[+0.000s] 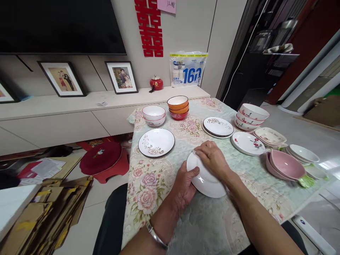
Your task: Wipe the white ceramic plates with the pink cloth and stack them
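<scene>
A plain white plate (209, 182) is tilted above the near part of the table, between my hands. My left hand (186, 182) grips its left edge, thumb on the visible face and fingers underneath. My right hand (212, 157) lies over its upper right part, fingers bent together at the top rim; whatever cloth or object may be under them is hidden. Beyond, to the left, a dark-rimmed white plate (156, 142) with brown flowers lies flat. Two stacks, the brown-flowered plates (217, 126) and the red-flowered plates (248, 143), sit to the right.
White bowls (154, 115) and orange and red bowls (178, 106) stand at the table's back. More bowls (251, 117), square dishes (270, 136) and pink bowls (287, 164) line the right side. A red stool (102, 157) and flattened cardboard (53, 209) are left of the table.
</scene>
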`<action>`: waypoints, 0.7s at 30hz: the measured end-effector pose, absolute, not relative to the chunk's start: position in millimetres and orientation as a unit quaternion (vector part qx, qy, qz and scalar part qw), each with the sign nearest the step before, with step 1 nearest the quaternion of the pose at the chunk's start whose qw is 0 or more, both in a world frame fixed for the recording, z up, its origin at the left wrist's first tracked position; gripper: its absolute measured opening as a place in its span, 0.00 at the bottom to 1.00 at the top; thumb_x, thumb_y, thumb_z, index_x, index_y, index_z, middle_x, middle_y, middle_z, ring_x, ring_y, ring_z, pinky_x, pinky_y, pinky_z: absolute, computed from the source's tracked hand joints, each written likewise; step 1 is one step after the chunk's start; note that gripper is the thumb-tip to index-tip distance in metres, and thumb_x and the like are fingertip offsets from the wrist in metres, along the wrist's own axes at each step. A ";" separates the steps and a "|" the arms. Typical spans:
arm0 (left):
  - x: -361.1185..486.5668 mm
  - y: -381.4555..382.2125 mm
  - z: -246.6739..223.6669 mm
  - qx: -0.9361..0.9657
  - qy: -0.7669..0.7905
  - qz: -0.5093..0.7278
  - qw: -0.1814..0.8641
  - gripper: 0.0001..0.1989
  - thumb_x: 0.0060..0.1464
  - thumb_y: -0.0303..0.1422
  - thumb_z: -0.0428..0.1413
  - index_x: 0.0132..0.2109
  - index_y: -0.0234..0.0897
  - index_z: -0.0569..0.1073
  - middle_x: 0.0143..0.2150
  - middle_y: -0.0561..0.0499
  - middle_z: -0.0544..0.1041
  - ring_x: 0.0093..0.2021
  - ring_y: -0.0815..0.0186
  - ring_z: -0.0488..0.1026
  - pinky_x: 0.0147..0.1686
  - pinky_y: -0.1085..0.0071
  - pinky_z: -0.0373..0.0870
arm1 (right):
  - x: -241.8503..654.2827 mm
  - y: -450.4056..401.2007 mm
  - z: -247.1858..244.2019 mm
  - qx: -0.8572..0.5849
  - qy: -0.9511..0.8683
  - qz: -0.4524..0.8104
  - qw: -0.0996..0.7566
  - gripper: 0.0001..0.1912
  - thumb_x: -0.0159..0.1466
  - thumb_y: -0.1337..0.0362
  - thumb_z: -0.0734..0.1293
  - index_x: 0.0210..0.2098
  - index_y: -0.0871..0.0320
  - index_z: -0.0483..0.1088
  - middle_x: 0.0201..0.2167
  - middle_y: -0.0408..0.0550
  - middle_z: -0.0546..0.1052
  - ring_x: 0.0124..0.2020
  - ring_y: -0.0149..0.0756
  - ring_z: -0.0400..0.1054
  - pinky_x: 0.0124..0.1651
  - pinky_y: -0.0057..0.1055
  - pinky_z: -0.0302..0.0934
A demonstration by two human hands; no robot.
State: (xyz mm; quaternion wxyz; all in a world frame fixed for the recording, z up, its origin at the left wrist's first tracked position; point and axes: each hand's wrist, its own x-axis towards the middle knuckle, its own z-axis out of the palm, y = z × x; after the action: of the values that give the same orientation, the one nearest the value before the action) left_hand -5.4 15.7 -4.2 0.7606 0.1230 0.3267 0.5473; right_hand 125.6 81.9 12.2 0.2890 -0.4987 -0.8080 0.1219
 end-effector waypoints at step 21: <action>-5.1 10.1 0.2 0.146 0.311 0.554 0.759 0.35 0.34 0.23 0.66 0.55 0.36 0.71 0.46 0.43 0.80 0.46 0.53 0.75 0.47 0.60 0.69 | 142.5 83.4 17.2 -0.575 -0.776 0.097 0.239 0.14 0.67 0.66 0.60 0.38 0.58 0.78 0.35 0.53 0.74 0.42 0.43 0.64 0.46 0.37 0.57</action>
State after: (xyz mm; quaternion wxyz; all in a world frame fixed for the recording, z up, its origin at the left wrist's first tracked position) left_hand -5.1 10.1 0.2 0.7588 0.1460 0.3108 0.5535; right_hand 142.5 83.4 17.2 0.2394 -0.5755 -0.7759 0.0974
